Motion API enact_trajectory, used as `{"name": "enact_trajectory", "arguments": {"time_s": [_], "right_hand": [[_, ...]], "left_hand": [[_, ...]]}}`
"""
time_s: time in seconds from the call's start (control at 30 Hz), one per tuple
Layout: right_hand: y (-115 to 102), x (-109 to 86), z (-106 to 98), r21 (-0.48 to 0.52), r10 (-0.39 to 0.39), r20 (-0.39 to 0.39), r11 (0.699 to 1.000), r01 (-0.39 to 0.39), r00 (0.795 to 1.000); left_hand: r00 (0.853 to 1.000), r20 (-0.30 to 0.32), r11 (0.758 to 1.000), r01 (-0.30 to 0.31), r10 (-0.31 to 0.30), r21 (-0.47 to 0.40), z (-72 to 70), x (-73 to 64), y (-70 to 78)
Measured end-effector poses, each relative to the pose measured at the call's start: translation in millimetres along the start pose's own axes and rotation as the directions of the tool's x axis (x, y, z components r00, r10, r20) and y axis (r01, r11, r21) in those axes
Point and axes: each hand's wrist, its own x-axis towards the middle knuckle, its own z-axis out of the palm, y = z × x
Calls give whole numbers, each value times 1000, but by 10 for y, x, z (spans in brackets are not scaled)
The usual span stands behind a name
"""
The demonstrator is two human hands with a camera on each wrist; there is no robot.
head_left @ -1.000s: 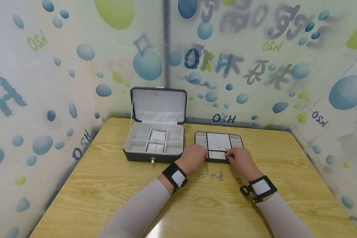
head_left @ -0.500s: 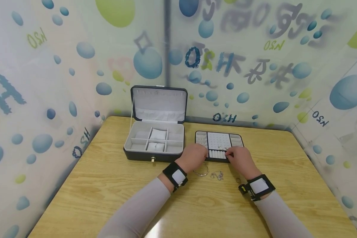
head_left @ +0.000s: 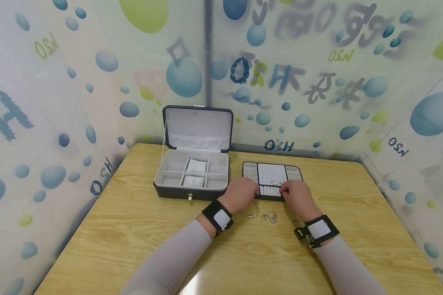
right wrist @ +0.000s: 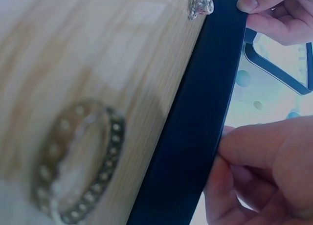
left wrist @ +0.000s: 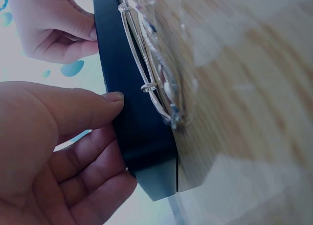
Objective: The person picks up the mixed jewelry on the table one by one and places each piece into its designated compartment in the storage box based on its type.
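Note:
A dark jewelry tray (head_left: 297, 168) with pale compartments lies on the table. My left hand (head_left: 239, 194) holds its near left corner, the thumb on the edge of the front wall in the left wrist view and the other fingers bent at the corner. My right hand (head_left: 300, 200) reaches over the near right part, thumb and forefinger drawn together at the ring rolls (head_left: 268, 191). The tray's wall (right wrist: 195, 98) hides those fingertips in the right wrist view, so I cannot tell what they pinch. Small shiny pieces (head_left: 275, 183) lie on the dotted pad.
A dark jewelry box (head_left: 177, 193) stands with its lid up to the left, pale cushions (head_left: 196, 166) inside. In front of the tray lie a silver bangle (head_left: 257, 213), a chain (head_left: 270, 217) and a beaded ring (right wrist: 113, 142). Patterned walls border the table (head_left: 140, 229).
The right wrist has shifted slightly left while its fingertips stay at the ring rolls. My left hand keeps its place; the view has tilted a little.

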Motion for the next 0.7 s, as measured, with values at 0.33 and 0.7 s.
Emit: {"name": "enact_trajectory", "arguments": {"time_s": [0.33,0.7], "right_hand": [[10,-3,6,5,7,-17,1000,-7,1000],[3,0,2,14,2,5,1000,-2,1000]], "left_hand": [[1000,1,1000,1,-1,11,-17,2,14],[1000,5,1000,3,-3,14,-13,5,9]]}}
